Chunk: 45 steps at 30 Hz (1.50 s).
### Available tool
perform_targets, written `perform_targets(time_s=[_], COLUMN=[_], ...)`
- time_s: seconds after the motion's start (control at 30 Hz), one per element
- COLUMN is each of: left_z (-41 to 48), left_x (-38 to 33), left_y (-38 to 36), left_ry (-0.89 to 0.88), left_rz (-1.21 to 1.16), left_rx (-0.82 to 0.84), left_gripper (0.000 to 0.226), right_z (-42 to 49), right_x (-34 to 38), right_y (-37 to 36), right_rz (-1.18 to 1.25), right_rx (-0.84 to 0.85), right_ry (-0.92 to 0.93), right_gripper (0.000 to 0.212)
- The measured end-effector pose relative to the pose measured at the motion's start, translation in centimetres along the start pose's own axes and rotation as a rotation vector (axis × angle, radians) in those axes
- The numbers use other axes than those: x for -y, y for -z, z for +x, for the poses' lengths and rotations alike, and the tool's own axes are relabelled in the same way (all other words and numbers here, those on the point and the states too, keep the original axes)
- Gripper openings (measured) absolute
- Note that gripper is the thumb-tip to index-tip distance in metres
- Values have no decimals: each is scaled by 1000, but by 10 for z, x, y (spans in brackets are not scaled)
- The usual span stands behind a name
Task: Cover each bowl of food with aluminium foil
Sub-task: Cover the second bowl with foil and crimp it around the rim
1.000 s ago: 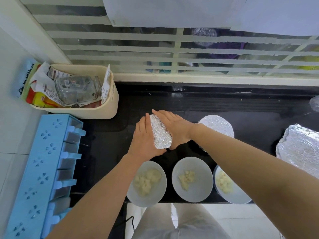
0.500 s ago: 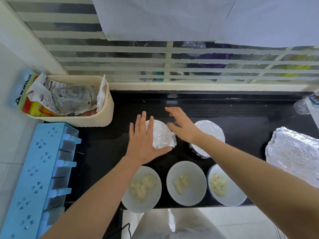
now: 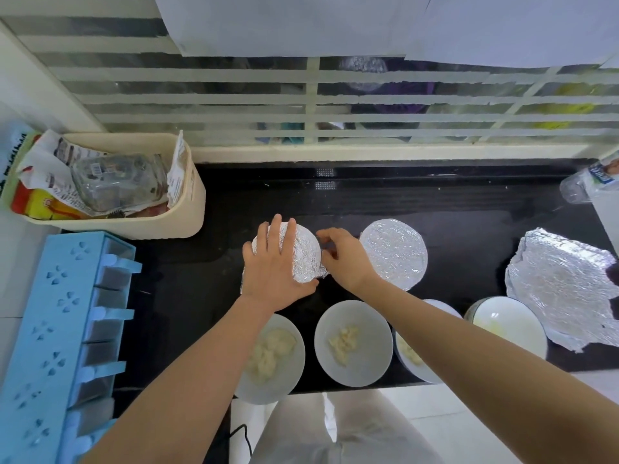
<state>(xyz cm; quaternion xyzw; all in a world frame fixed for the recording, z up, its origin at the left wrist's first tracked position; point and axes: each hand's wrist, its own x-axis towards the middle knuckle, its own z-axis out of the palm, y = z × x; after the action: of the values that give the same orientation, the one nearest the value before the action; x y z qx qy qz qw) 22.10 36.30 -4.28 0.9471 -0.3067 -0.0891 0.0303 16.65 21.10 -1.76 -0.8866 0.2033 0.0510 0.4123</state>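
Note:
A bowl wrapped in foil (image 3: 305,259) sits on the black counter (image 3: 469,229). My left hand (image 3: 274,266) lies flat on top of it with straight fingers. At the bowl's right edge my right hand (image 3: 341,259) touches the foil with curled fingers. A second foil-covered bowl (image 3: 393,257) stands just to the right. Along the front edge stand three uncovered white bowls with pale food (image 3: 271,360) (image 3: 353,343) (image 3: 410,356); my right arm hides part of the third. Another white bowl (image 3: 505,324) stands further right. Loose foil sheets (image 3: 562,289) lie at the far right.
A beige bin (image 3: 160,226) full of wrappers and plastic stands at the back left. A blue drawer rack (image 3: 63,329) runs along the left side. A plastic bottle (image 3: 589,182) lies at the back right. A slatted window closes off the back.
The foil-wrapped bowl has gone from tilted on edge between my hands to lying flat on the counter. My left hand moved onto its top, and my right hand came to its right edge.

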Motion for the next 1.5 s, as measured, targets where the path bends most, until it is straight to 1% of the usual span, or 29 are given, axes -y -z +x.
perform_targets(time_s=[0.1, 0.17, 0.23, 0.3, 0.57, 0.93, 1.1, 1.3, 1.43, 1.5], left_z=[0, 1, 1, 0, 0, -8, -10, -11, -11, -11], left_x=[4, 8, 10, 10, 9, 18, 19, 16, 14, 14], left_y=[0, 0, 1, 1, 2, 1, -1, -2, -1, -1], left_ry=[-12, -1, 11, 15, 37, 85, 125, 152, 154, 151], left_rz=[16, 13, 4, 6, 5, 10, -3, -20, -31, -30], left_rx=[-5, -13, -28, -29, -38, -69, -90, -109, -119, -119], left_gripper=[118, 118, 118, 118, 120, 118, 115, 113, 113, 114], right_z=[-5, -9, -14, -17, -14, -6, -4, -8, -12, -15], right_x=[1, -1, -5, -7, -9, 6, 9, 10, 9, 8], right_y=[0, 0, -3, -6, -9, -17, -24, -36, -39, -39], right_rz=[-14, -11, -16, -17, -44, -155, -56, 140, 316, 395], right_rx=[-25, -33, 2, 32, 10, 15, -35, -133, -132, -113], right_ry=[51, 66, 55, 44, 26, 41, -39, -206, -278, -306], right_gripper=[41, 33, 26, 23, 7, 5, 3, 10, 14, 19])
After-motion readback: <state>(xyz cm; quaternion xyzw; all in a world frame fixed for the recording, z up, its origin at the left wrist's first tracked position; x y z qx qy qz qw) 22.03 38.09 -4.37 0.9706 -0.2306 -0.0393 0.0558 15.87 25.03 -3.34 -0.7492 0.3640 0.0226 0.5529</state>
